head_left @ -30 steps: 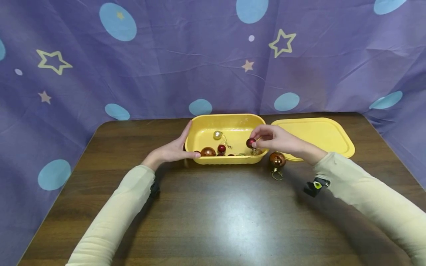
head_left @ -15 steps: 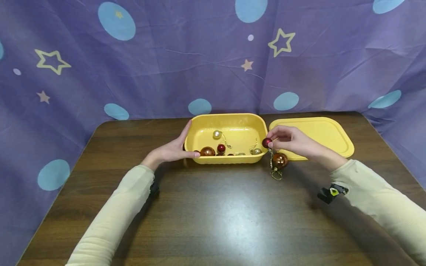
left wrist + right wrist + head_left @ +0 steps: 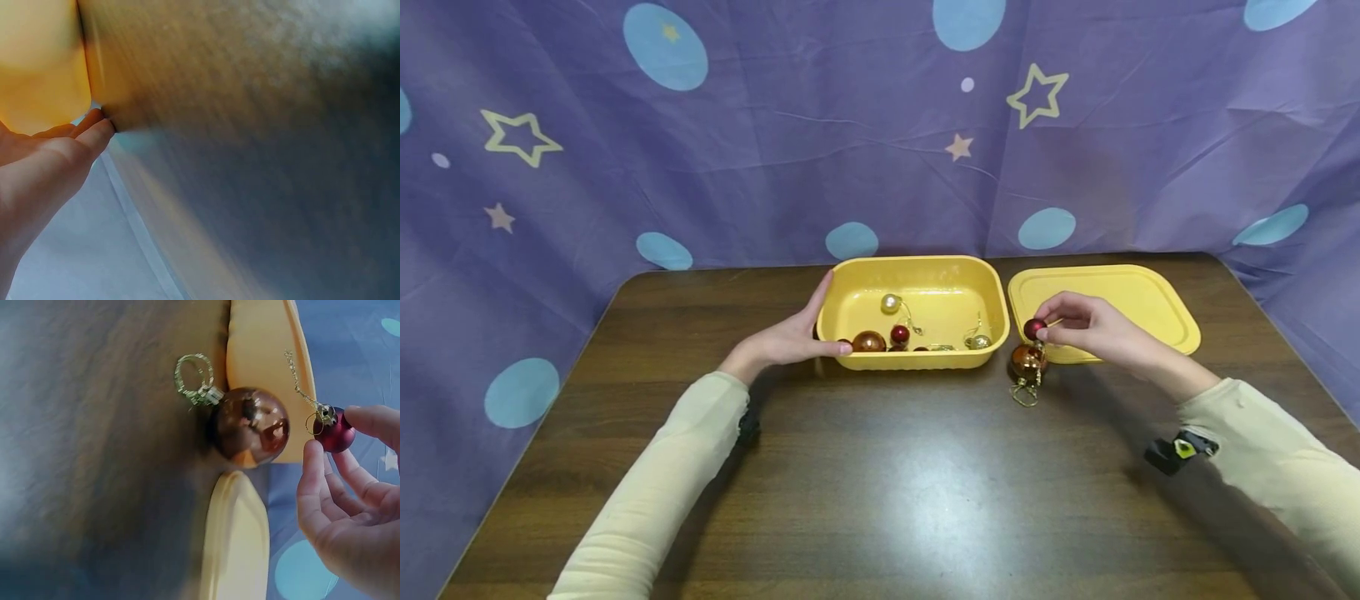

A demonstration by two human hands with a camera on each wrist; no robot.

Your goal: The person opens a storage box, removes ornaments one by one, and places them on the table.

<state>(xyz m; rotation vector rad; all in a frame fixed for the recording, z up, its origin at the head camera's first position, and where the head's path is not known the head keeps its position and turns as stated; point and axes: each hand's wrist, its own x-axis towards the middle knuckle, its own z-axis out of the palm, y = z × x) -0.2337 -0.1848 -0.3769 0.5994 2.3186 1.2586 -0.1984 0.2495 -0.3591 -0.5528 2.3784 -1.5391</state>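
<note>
Red ball: my right hand point(image 3: 1090, 327) pinches this small dark-red ball point(image 3: 1034, 328) between thumb and fingertips, right of centre in the head view, above the table.
Gold cord: it trails loose from the ball's cap point(image 3: 325, 414); I'd keep it clear of the big copper ball point(image 3: 1027, 361) just below my fingers, since the loops could snag.
Pinch: light and on the round sides seems best; the surface looks smooth, so a hard squeeze might make it slip.
Yellow box: my left hand point(image 3: 782, 340) holds its left end, thumb along the near rim, fingers against the outer wall; a steady hold there should stop the box point(image 3: 917, 361) sliding.
Inside the box: a pearl ball point(image 3: 890, 303) left of its middle, with a red one point(image 3: 899, 335), a copper one point(image 3: 869, 342) and a gold one point(image 3: 979, 342) along the near side; others are partly hidden by the wall.
Yellow lid: flat at the right of the frame, beside the box; my right hand covers part of the lid point(image 3: 1138, 304).
Table: brown wood grain, with a bright glare on the table point(image 3: 820, 483) at lower centre.
Room: a purple cloth point(image 3: 850, 158) with stars and blue ovals fills the upper frame, creased at upper right.
</note>
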